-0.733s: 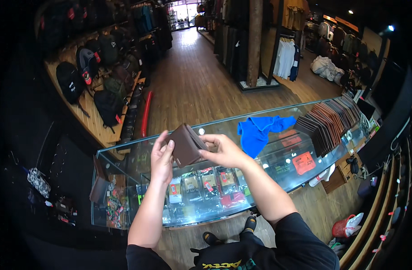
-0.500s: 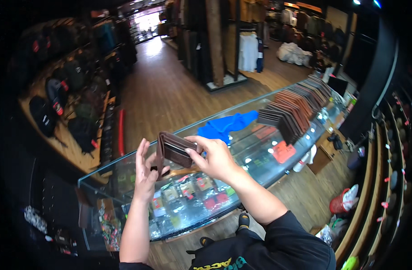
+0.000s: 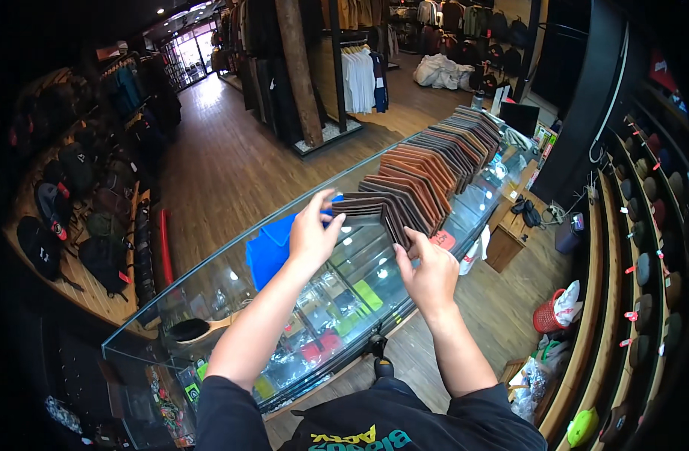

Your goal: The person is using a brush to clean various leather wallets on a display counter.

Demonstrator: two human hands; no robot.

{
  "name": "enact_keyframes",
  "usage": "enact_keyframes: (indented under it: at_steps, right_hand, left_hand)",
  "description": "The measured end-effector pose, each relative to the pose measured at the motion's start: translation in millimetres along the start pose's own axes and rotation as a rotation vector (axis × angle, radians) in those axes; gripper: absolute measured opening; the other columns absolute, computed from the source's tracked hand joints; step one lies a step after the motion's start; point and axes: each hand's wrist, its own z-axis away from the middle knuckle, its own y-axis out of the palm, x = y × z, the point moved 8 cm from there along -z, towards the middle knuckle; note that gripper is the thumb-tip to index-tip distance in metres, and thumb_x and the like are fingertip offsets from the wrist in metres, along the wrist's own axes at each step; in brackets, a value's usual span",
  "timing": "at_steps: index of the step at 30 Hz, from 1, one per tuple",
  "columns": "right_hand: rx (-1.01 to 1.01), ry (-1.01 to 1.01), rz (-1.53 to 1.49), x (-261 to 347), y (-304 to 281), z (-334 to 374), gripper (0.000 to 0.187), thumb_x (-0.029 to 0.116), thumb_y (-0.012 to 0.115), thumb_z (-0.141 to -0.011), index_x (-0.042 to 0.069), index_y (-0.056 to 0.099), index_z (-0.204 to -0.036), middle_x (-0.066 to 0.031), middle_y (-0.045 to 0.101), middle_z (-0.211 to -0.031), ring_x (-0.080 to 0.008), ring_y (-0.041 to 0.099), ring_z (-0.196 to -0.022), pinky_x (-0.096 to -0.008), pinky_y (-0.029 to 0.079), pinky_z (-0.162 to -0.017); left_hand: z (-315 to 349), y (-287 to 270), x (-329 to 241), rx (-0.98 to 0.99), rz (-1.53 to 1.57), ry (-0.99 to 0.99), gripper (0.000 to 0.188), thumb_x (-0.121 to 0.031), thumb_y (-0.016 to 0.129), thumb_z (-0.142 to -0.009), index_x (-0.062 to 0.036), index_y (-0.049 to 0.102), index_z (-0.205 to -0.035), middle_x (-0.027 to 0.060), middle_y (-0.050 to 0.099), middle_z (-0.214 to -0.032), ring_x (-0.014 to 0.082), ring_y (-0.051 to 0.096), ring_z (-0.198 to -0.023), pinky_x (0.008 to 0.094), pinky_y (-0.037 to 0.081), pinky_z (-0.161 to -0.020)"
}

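A dark brown bifold wallet (image 3: 390, 227), partly unfolded, stands at the near end of a long row of wallets (image 3: 413, 180) on the glass counter. My left hand (image 3: 313, 234) has its thumb and fingers around the wallet's left edge. Pinched at the near right corner, the same wallet is between the thumb and fingers of my right hand (image 3: 431, 274). The row behind it runs in brown, tan and black shades, each wallet standing bent open against another. A blue cloth (image 3: 269, 252) lies on the glass beside my left forearm.
The glass display counter (image 3: 231, 289) stretches from lower left to upper right, with small packaged goods inside. A wooden-handled brush (image 3: 190, 330) lies at its left end. Shelves of caps (image 3: 643, 312) line the right. A red basket (image 3: 547, 316) stands on the floor.
The wallet has gone from being held open over the counter to the near end of the row, on the right. Both hands moved right with it; the view shifted too.
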Motion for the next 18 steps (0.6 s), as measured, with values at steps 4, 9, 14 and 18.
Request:
enact_keyframes:
  at_steps: [4,9,14,18]
  right_hand:
    - [0.056,0.027,0.014,-23,8,-6,0.039,0.022,0.089,-0.09,0.011,0.076,-0.125,-0.0097,0.074,-0.095,-0.0325,0.077,-0.087,-0.0443,0.06,-0.074]
    - [0.062,-0.158,-0.178,15,14,-13,0.032,0.019,0.089,-0.091,0.011,0.078,-0.119,-0.0093,0.07,-0.091,-0.032,0.073,-0.081,-0.0435,0.057,-0.07]
    - [0.412,-0.373,-0.521,105,77,10,0.019,0.014,0.086,-0.092,0.011,0.08,-0.11,-0.0068,0.069,-0.083,-0.026,0.072,-0.071,-0.0394,0.056,-0.064]
    - [0.742,-0.651,-0.629,212,122,61,0.019,0.018,0.084,-0.093,0.012,0.082,-0.112,-0.0068,0.07,-0.083,-0.0271,0.073,-0.074,-0.0413,0.059,-0.067]
  left_hand:
    - [-13,34,5,0.092,-0.243,0.018,0.068,-0.01,0.086,-0.093,-0.0112,0.059,-0.155,0.0172,0.074,-0.134,0.029,0.078,-0.101,0.039,0.064,-0.087]
    - [15,-10,-8,0.023,-0.232,0.057,0.072,-0.013,0.086,-0.094,-0.0111,0.057,-0.16,0.0165,0.068,-0.142,0.0252,0.074,-0.109,0.0368,0.063,-0.083]
    - [83,-117,-10,-0.051,-0.189,-0.008,0.044,-0.02,0.086,-0.093,-0.0064,0.076,-0.134,0.0141,0.081,-0.121,0.0248,0.076,-0.091,0.0389,0.063,-0.083]
    - [176,-225,1,-0.238,-0.406,-0.079,0.033,-0.02,0.085,-0.095,-0.0041,0.079,-0.123,0.0154,0.081,-0.115,0.0276,0.077,-0.092,0.0399,0.062,-0.083]
